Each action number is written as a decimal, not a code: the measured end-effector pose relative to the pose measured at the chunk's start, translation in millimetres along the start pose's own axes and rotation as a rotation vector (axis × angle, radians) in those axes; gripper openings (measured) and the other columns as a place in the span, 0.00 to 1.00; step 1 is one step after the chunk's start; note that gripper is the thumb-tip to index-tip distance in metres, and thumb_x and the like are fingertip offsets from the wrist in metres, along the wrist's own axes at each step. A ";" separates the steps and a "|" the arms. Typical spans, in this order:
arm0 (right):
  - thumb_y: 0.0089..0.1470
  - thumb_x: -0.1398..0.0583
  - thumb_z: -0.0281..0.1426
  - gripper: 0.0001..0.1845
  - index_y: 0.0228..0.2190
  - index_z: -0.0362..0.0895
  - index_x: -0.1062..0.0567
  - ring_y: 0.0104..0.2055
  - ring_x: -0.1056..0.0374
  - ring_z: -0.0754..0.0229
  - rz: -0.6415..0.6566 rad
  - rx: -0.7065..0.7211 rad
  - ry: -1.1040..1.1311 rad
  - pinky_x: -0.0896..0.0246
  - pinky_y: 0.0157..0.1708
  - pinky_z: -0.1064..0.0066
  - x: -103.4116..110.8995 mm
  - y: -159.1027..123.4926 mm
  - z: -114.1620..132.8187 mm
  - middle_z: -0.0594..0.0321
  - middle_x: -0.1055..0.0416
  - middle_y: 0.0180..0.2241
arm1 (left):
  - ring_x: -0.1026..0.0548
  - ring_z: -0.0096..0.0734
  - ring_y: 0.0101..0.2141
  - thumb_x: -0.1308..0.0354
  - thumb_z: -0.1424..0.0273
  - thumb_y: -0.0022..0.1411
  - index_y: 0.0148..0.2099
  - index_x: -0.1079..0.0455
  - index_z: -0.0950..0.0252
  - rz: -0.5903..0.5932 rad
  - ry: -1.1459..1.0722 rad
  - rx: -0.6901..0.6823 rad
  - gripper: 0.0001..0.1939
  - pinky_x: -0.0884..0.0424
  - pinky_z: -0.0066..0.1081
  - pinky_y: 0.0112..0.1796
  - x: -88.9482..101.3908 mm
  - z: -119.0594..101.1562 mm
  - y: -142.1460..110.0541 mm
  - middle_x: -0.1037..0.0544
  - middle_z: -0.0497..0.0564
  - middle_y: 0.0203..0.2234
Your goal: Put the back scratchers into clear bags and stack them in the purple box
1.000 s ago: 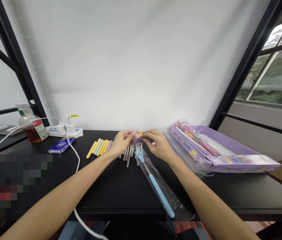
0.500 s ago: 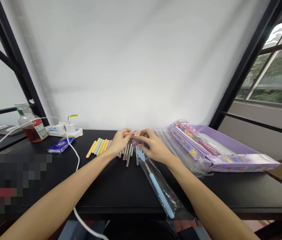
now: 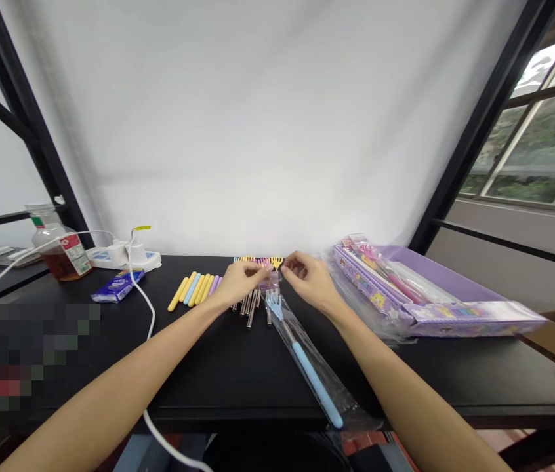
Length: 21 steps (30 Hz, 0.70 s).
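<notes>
My left hand [image 3: 241,282] pinches the top end of a clear plastic bag [image 3: 324,364] near its pink card header [image 3: 269,280]. Inside the bag lies a blue back scratcher [image 3: 314,377], its claw toward the hands and its handle toward the table's front edge. My right hand [image 3: 309,282] hovers just right of the header, apart from it. Its fingers are curled with thumb and forefinger together; anything between them is too small to make out. Behind and under my left hand lie several back scratchers [image 3: 250,314] in a row, with coloured claws, metal rods and yellow, blue and purple handles [image 3: 186,292].
A purple box [image 3: 474,320] holding packaged back scratchers stands at right, with clear plastic bags [image 3: 356,295] beside it. At left are a blue packet [image 3: 118,286], a power strip [image 3: 152,261], a bottle of brown liquid [image 3: 63,252] and a white cable [image 3: 152,328] crossing the table.
My right hand has moved off the bag's header to the right, uncovering a yellow claw behind. My left hand stays at the bag's top.
</notes>
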State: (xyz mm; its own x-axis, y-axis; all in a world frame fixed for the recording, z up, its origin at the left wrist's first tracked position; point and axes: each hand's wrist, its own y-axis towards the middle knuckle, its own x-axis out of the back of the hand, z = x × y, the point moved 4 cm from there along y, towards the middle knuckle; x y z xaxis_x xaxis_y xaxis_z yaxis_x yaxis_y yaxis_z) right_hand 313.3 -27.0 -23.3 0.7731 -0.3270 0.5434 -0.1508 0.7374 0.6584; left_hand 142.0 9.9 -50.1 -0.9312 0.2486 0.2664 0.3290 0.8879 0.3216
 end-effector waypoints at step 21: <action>0.48 0.33 0.48 0.23 0.20 0.43 0.31 0.19 0.52 0.69 0.618 -0.391 0.401 0.59 0.20 0.72 -14.6 -11.9 -7.1 0.73 0.45 0.16 | 0.19 0.38 0.35 0.24 0.62 0.42 0.55 0.37 0.64 0.064 -0.250 0.044 0.40 0.21 0.39 0.39 -2.5 -9.1 -3.3 0.20 0.51 0.33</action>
State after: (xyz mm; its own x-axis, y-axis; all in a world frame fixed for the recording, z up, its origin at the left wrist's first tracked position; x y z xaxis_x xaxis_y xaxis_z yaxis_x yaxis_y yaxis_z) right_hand 308.2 -26.8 -42.8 0.7932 0.3847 0.4720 -0.4523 0.8912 0.0336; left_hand 144.6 2.8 -43.6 -0.9204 0.3877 0.0503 0.3863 0.8821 0.2696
